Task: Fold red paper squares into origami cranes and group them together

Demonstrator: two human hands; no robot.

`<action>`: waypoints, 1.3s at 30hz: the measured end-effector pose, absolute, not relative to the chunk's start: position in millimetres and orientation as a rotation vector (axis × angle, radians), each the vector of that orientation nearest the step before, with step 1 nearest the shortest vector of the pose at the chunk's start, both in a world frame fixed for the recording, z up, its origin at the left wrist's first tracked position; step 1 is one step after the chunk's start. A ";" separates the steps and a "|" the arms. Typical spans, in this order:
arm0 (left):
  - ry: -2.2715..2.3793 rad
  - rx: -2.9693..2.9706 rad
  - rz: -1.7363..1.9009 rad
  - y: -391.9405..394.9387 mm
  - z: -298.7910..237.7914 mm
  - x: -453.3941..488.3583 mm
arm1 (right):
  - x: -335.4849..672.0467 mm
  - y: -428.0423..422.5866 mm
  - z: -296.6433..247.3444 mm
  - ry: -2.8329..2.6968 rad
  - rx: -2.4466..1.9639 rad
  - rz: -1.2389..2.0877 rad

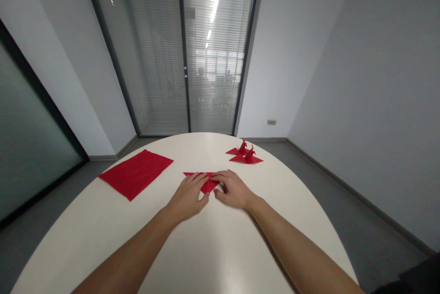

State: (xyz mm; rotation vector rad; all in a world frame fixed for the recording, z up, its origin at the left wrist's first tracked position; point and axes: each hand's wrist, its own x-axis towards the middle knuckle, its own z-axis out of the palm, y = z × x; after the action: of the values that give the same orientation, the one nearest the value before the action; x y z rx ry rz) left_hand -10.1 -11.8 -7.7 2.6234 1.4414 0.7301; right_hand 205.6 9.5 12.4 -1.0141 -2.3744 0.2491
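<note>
A red paper folded into a triangle [207, 186] lies on the white round table [213, 248] in front of me. My left hand [187, 197] rests flat on its left part, fingers stretched out along the top edge. My right hand [233, 188] lies flat on its right part, fingertips meeting the left hand's at the fold. Both hands press the paper down; neither lifts it.
A stack of flat red paper sheets [135, 172] lies at the table's left. Two folded red paper cranes [244, 154] stand at the far right of the table. Behind the table are glass doors with blinds [185, 56] and grey walls.
</note>
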 end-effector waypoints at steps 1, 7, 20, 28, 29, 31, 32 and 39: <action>1.433 2.626 0.747 -11.7 -8.2 -10.2 | 205.8 9.4 11.9 -2.378 -1.011 0.254; 1.388 2.561 0.977 -11.8 -5.4 -9.6 | 206.4 10.5 12.7 -2.347 -1.048 0.238; 1.677 2.535 0.962 -10.9 -9.3 -10.2 | 208.6 14.7 4.3 -2.333 -1.027 0.238; 1.655 2.334 1.114 -4.9 -7.7 -13.6 | 207.3 13.2 14.2 -2.273 -1.131 0.207; 1.631 2.299 1.154 -4.1 -7.9 -14.3 | 207.6 12.7 15.1 -2.282 -1.131 0.221; 1.595 2.237 1.226 -3.3 -7.3 -14.9 | 208.0 11.4 16.4 -2.291 -1.112 0.249; 1.583 2.213 1.257 -3.4 -6.4 -14.7 | 208.0 10.8 16.8 -2.287 -1.099 0.260; 1.530 2.206 1.511 -11.4 9.1 -7.5 | 204.5 9.1 19.9 -2.194 -1.012 0.285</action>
State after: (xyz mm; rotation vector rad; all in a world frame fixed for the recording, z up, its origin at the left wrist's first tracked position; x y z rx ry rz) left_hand -7.5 -11.4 9.1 2.2061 1.5305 1.5107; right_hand 204.5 9.1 19.9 -1.0119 -2.1939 0.2848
